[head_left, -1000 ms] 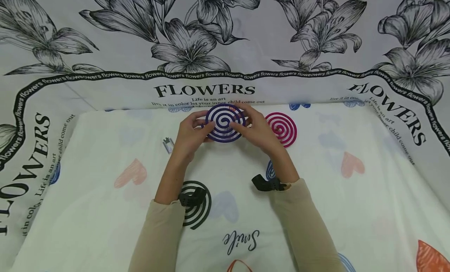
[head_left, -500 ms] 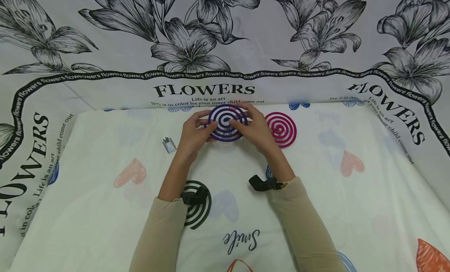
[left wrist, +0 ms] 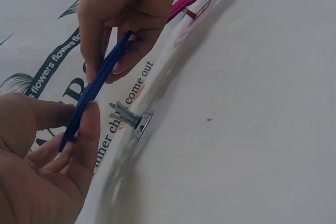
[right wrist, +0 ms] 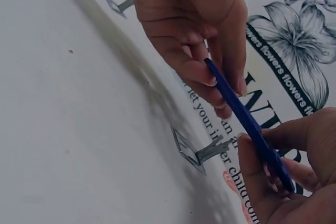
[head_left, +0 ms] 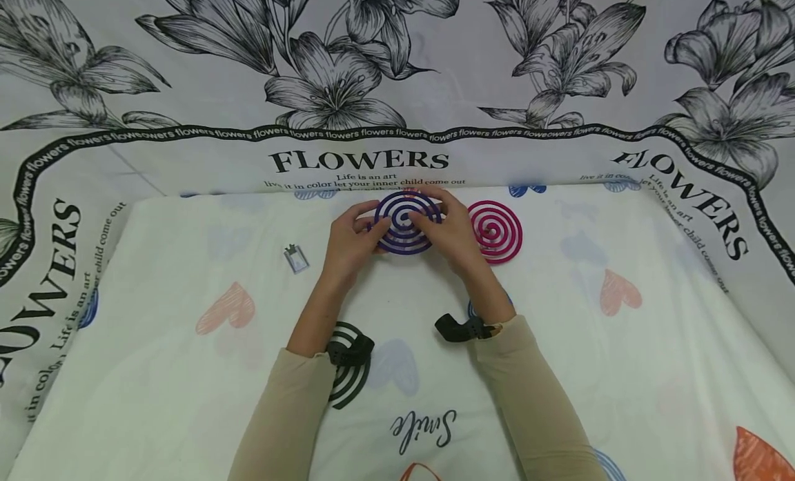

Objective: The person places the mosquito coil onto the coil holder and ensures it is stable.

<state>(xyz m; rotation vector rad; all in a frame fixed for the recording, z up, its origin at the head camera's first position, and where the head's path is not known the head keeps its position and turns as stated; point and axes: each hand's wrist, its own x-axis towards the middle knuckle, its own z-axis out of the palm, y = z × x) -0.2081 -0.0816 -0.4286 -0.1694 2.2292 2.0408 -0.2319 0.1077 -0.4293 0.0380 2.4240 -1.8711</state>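
Observation:
A dark blue mosquito coil (head_left: 406,252) hangs tilted above the cloth, gripped from both sides. My left hand (head_left: 348,243) pinches its left part between thumb and fingers, while my right hand (head_left: 456,232) pinches the right part. Edge-on, the coil (left wrist: 94,90) appears as a thin slanted strip in the left wrist view, and the same in the right wrist view. Below the coil, and apart from it, a small metal coil stand (left wrist: 131,116) with upright prongs sits on the cloth; the head view does not show it.
A pink mosquito coil (head_left: 517,232) rests raised on a stand (left wrist: 191,13) at the right. Another metal stand (head_left: 296,258) lies left of the hands. A dark green coil (head_left: 355,384) lies partly under the left wrist. White printed cloth (head_left: 155,384) covers the surface.
Both hands have shifted slightly to the right with the blue mosquito coil, which stays held between them. The other coils and the left stand keep their places.

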